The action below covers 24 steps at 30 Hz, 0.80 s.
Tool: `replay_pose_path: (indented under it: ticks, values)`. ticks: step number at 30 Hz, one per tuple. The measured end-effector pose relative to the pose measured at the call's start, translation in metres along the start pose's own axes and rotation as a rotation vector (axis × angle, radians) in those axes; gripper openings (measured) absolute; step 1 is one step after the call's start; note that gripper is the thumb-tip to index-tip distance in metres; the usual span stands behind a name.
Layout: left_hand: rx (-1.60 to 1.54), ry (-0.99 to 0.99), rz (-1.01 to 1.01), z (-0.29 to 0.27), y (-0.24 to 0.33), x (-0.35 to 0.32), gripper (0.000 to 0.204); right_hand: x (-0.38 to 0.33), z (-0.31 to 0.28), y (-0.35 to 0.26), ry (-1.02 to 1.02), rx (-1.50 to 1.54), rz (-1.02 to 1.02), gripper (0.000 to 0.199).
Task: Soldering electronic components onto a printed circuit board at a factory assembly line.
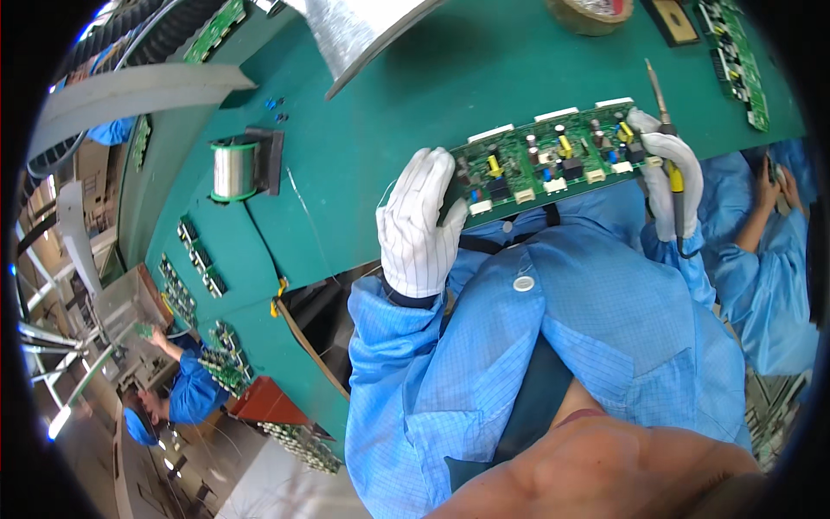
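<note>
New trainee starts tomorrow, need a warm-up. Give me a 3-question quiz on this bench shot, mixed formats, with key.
1. True or false: the left hand is bare.
2. Multiple choice: what does the right hand hold along with the end of the circuit board? A) a soldering iron B) a roll of tape C) a brush
3. Fill in: the solder spool stands on the ____ bench.

Key:
1. False; it wears a white striped glove and grips the board's left end.
2. A
3. green
</note>
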State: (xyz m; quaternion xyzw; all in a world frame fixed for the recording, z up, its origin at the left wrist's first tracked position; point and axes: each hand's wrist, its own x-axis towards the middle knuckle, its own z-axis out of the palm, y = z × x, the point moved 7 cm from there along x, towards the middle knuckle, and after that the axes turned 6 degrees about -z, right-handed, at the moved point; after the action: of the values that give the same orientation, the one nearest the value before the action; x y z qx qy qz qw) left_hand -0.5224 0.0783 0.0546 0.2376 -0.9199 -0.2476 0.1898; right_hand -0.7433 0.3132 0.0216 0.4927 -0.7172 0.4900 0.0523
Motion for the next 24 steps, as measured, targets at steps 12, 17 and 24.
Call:
replay_pose_path:
  ticks: [12,17,24]
  values:
    - [0.006,0.203,-0.029,-0.020,-0.011,-0.022,0.028,-0.002,-0.001,-0.010,-0.041,-0.160,-0.091,0.022]
    - [-0.113,0.179,-0.022,-0.015,-0.007,-0.020,0.027,-0.004,-0.001,-0.011,-0.061,-0.185,-0.132,0.023]
    - [-0.089,0.113,-0.025,-0.014,-0.012,-0.027,0.028,0.011,0.009,-0.032,-0.072,-0.147,-0.253,0.019]
